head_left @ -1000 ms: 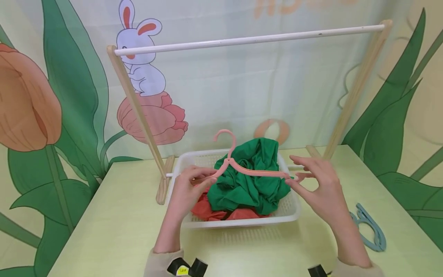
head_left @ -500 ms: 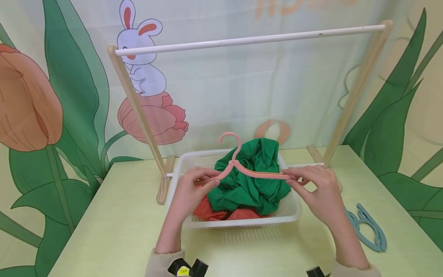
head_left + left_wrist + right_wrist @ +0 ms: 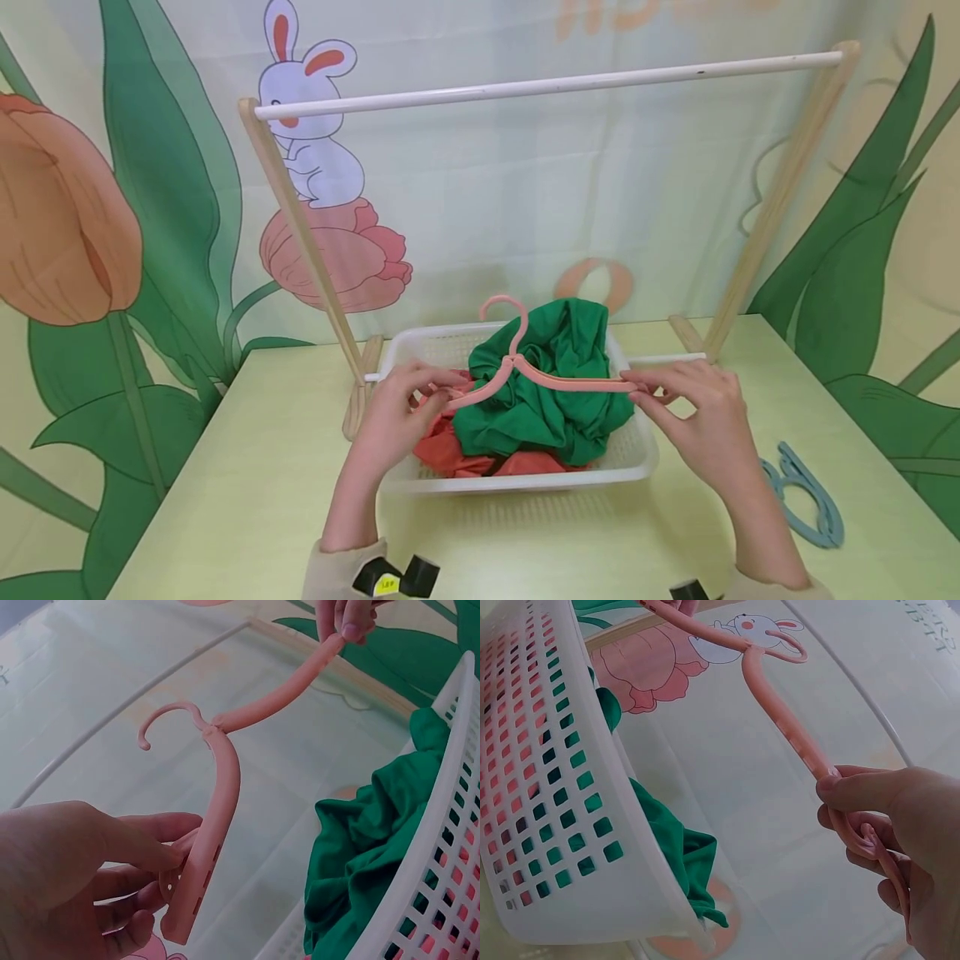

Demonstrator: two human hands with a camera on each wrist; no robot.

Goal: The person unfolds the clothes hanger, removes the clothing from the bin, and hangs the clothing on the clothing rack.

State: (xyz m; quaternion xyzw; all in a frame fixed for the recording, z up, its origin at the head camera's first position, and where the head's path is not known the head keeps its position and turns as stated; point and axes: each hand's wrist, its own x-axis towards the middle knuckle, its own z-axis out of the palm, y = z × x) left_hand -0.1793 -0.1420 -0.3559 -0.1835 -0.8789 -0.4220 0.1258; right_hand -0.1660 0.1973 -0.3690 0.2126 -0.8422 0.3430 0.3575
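Note:
A pink hanger (image 3: 570, 384) is held in front of and above a white basket (image 3: 525, 483), its hook up. My left hand (image 3: 393, 421) pinches the left arm of the hanger between thumb and fingers, as the left wrist view shows with the hand (image 3: 97, 870) at the hanger's lower end (image 3: 214, 847). My right hand (image 3: 697, 417) pinches the tip of the right arm. In the right wrist view, a thin pink part (image 3: 892, 877) runs from the hanger back under that hand (image 3: 907, 825). Green cloth (image 3: 540, 417) and red cloth (image 3: 442, 450) lie in the basket.
Behind the basket stands a rack with wooden legs and a white top bar (image 3: 555, 85). A folded blue hanger (image 3: 813, 508) lies on the table (image 3: 247, 500) at the right. A printed curtain (image 3: 465, 183) hangs behind.
The right fingers, spread a second ago, have closed on the hanger's right end. The hanger has moved slightly right and down, and its left arm shows more beyond my left fingers.

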